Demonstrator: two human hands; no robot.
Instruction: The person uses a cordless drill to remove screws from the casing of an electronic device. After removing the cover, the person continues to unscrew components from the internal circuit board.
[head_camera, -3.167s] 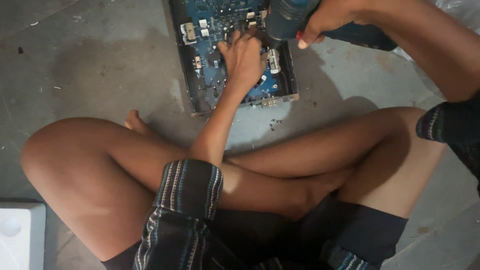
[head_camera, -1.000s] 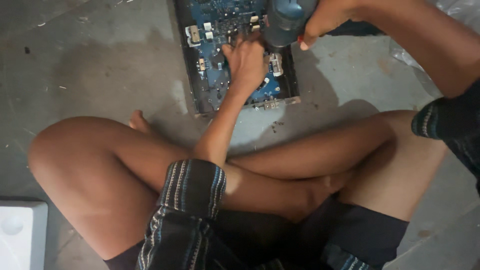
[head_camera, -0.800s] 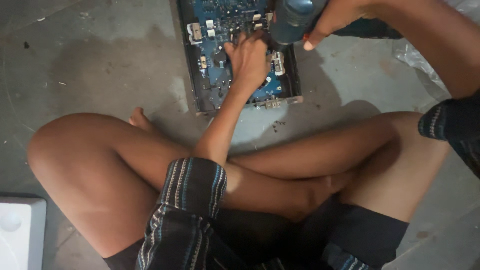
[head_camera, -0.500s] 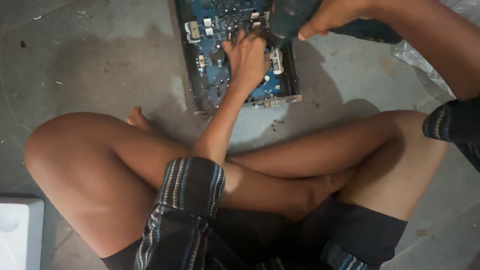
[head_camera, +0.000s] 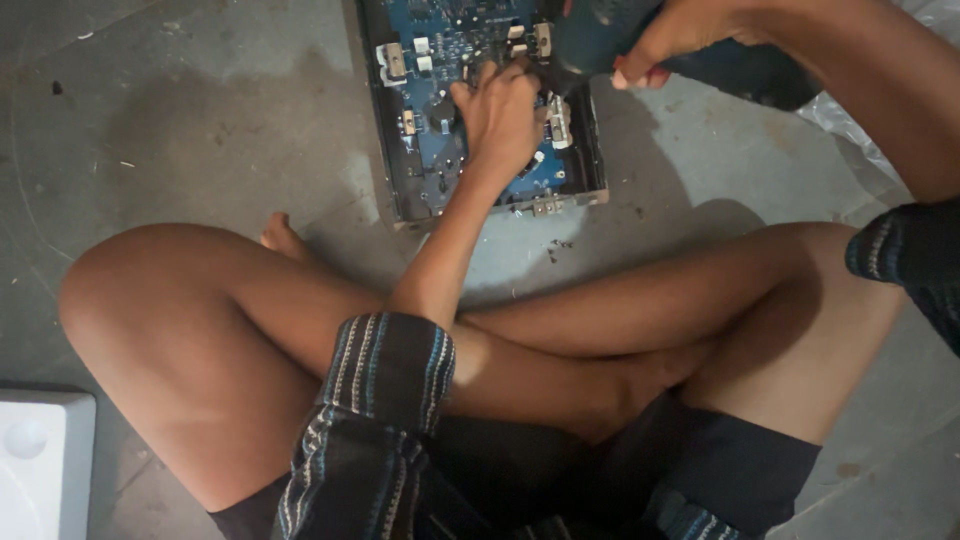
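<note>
Board: one blue circuit board (head_camera: 440, 120) in a dark tray (head_camera: 385, 190) on the floor (head_camera: 180, 120), long axis running away from the person.
Left hand (head_camera: 500, 115): pressed flat on the board, fingers bent; the grip pinches nothing visible.
Right hand (head_camera: 680, 35): grip wrapped around one dark power drill (head_camera: 600, 35), tip pointing down beside the left hand.
Other: one white block (head_camera: 40, 465) near the left knee.

bare floor (head_camera: 180, 120) left, legs (head_camera: 560, 330) blocking front
</note>
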